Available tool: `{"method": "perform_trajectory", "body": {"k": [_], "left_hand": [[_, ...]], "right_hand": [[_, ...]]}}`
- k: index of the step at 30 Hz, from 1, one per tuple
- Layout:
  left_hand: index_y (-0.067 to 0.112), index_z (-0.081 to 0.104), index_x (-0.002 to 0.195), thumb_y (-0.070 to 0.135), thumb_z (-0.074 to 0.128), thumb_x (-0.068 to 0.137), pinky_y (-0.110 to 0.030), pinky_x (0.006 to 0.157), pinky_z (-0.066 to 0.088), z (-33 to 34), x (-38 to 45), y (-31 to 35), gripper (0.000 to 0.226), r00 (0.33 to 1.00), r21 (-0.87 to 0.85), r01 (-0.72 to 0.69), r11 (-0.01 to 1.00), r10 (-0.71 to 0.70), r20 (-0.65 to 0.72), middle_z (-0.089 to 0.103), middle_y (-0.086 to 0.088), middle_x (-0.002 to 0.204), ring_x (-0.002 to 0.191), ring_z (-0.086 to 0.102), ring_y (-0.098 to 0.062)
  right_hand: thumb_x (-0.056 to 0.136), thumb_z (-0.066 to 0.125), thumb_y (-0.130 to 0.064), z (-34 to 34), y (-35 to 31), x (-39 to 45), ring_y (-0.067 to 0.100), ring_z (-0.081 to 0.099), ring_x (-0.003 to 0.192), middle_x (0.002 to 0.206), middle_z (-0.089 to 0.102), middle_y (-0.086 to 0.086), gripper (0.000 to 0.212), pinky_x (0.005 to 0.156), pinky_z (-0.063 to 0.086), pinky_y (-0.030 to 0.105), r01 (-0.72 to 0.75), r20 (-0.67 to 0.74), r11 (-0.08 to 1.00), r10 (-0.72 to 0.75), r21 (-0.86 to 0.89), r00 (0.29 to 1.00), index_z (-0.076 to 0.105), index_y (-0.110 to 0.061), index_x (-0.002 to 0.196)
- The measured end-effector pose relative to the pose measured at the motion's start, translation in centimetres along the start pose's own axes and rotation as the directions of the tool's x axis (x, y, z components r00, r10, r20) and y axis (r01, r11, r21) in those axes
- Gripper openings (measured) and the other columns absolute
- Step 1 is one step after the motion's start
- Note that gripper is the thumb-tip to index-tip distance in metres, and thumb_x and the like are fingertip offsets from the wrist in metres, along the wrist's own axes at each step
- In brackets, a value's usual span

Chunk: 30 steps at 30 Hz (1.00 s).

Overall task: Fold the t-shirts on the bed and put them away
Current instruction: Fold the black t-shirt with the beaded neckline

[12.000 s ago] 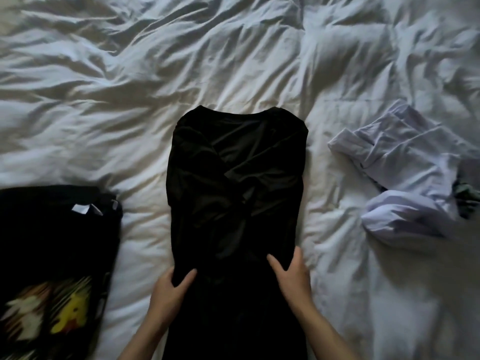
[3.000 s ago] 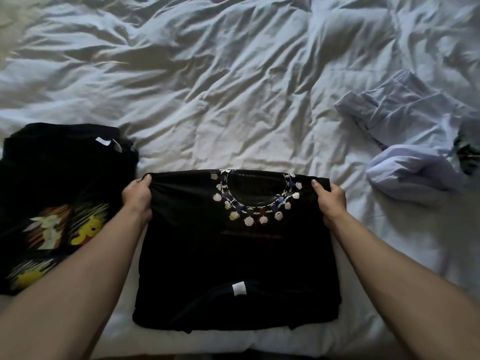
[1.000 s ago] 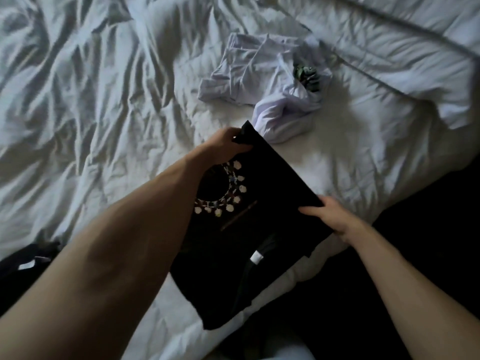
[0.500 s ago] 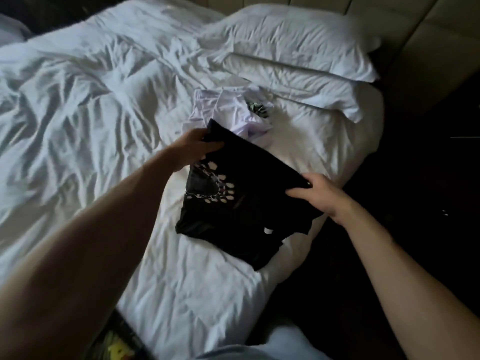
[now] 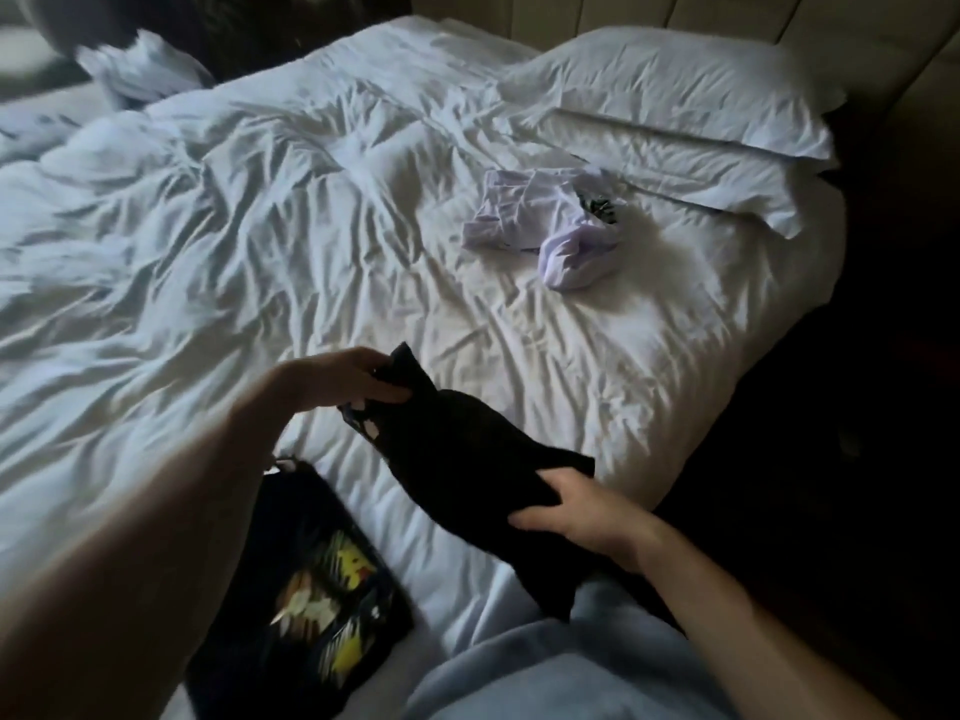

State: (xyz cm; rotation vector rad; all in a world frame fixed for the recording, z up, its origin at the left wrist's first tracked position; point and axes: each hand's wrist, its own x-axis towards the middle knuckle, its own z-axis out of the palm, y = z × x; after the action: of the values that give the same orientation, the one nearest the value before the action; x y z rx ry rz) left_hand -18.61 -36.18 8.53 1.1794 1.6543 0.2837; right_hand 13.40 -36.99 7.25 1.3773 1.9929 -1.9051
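Both hands (image 5: 452, 449) grip folded blk t-shirt (image 5: 467, 459) above bed (image 5: 208, 262).

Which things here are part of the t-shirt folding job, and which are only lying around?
Part of the job:
- folded black t-shirt, held by left hand and right hand
- black t-shirt with colourful print on the bed
- crumpled lilac t-shirt, not yet folded

Only lying around:
- pillows
- white duvet
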Motion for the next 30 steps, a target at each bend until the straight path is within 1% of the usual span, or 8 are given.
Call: {"method": "perform_trajectory", "body": {"k": [3, 6, 11, 14, 23, 25, 28, 30], "left_hand": [[0.009, 0.07, 0.105, 0.041, 0.08, 0.068, -0.037, 0.069, 0.056, 0.4, -1.9, -3.1, 0.049, 0.997, -0.028, 0.068, 0.997, -0.067, 0.028, 0.073, -0.015, 0.094, 0.084, 0.068, -0.036], [0.024, 0.073, 0.105, 0.057, 0.082, 0.049, -0.053, 0.091, 0.054, 1.0, -1.5, -6.0, 0.066, 0.992, -0.085, 0.125, 0.988, -0.125, 0.008, 0.075, -0.008, 0.103, 0.1, 0.069, -0.037], [0.018, 0.071, 0.106, 0.041, 0.079, 0.07, -0.038, 0.072, 0.059, 3.5, 2.4, -7.6, 0.043, 0.981, -0.135, 0.133, 0.982, -0.15, -0.125, 0.074, -0.007, 0.092, 0.083, 0.072, -0.024], [0.011, 0.067, 0.115, 0.018, 0.07, 0.09, -0.017, 0.049, 0.045, 5.5, 5.8, -8.8, 0.025, 0.959, -0.104, 0.165, 0.981, -0.184, -0.214, 0.068, -0.001, 0.081, 0.057, 0.062, -0.006], [0.008, 0.068, 0.114, 0.025, 0.067, 0.091, -0.032, 0.074, 0.048, 9.4, 14.0, -14.4, 0.028, 0.895, 0.027, 0.266, 0.964, -0.236, -0.379, 0.071, -0.013, 0.097, 0.092, 0.067, -0.031], [0.013, 0.067, 0.112, 0.035, 0.064, 0.092, -0.038, 0.079, 0.051, 9.8, 15.2, -15.3, 0.03, 0.883, 0.075, 0.315, 0.946, -0.263, -0.389, 0.071, -0.013, 0.098, 0.096, 0.066, -0.033], [0.018, 0.059, 0.127, 0.045, 0.062, 0.091, -0.044, 0.1, 0.042, 10.6, 15.2, -16.0, 0.045, 0.859, 0.228, 0.378, 0.897, -0.248, -0.448, 0.056, -0.01, 0.126, 0.123, 0.048, -0.033], [0.017, 0.054, 0.132, 0.043, 0.068, 0.087, -0.036, 0.092, 0.047, 10.4, 15.1, -16.0, 0.053, 0.857, 0.141, 0.368, 0.919, -0.277, -0.434, 0.055, -0.009, 0.128, 0.116, 0.054, -0.027]], "right_hand": [[0.091, 0.068, -0.012, 2.2, 0.2, 0.5, -0.003, 0.066, 0.079, 0.092, 0.07, -0.006, 0.016, 0.071, 0.049, 0.01, -0.018, 0.092, 1.0, 0.017, 0.011, 0.996, 0.067, -0.014, 0.107], [0.091, 0.067, -0.012, 2.9, 1.1, 1.8, 0.003, 0.067, 0.083, 0.093, 0.07, -0.003, 0.018, 0.078, 0.053, 0.018, -0.058, 0.105, 0.998, 0.057, 0.0, 0.993, 0.067, -0.01, 0.109], [0.089, 0.067, -0.013, 2.9, 4.9, 5.3, 0.017, 0.07, 0.093, 0.098, 0.073, 0.004, 0.016, 0.085, 0.054, 0.031, -0.15, -0.043, 0.989, 0.15, 0.02, 0.988, 0.067, -0.013, 0.105], [0.088, 0.068, -0.017, 3.1, 7.5, 8.0, 0.017, 0.066, 0.094, 0.092, 0.069, -0.001, 0.015, 0.077, 0.05, 0.028, -0.186, -0.152, 0.982, 0.185, 0.009, 0.971, 0.065, -0.019, 0.103], [0.091, 0.066, -0.034, 4.2, 13.7, 15.6, 0.031, 0.06, 0.11, 0.114, 0.064, 0.01, 0.037, 0.09, 0.05, 0.038, -0.375, -0.295, 0.926, 0.345, -0.05, 0.891, 0.057, -0.012, 0.119], [0.09, 0.066, -0.039, 4.5, 14.1, 16.3, 0.031, 0.056, 0.116, 0.123, 0.06, 0.01, 0.047, 0.09, 0.047, 0.036, -0.416, -0.412, 0.906, 0.35, -0.079, 0.841, 0.053, -0.014, 0.128], [0.081, 0.074, -0.046, 6.0, 14.3, 16.2, 0.036, 0.044, 0.125, 0.134, 0.045, 0.013, 0.068, 0.097, 0.043, 0.045, -0.517, -0.59, 0.855, 0.401, -0.033, 0.701, 0.044, -0.015, 0.133], [0.075, 0.078, -0.051, 6.8, 14.6, 16.0, 0.04, 0.039, 0.129, 0.141, 0.037, 0.017, 0.088, 0.104, 0.039, 0.049, -0.589, -0.568, 0.801, 0.535, 0.105, 0.625, 0.034, -0.011, 0.141]]}}
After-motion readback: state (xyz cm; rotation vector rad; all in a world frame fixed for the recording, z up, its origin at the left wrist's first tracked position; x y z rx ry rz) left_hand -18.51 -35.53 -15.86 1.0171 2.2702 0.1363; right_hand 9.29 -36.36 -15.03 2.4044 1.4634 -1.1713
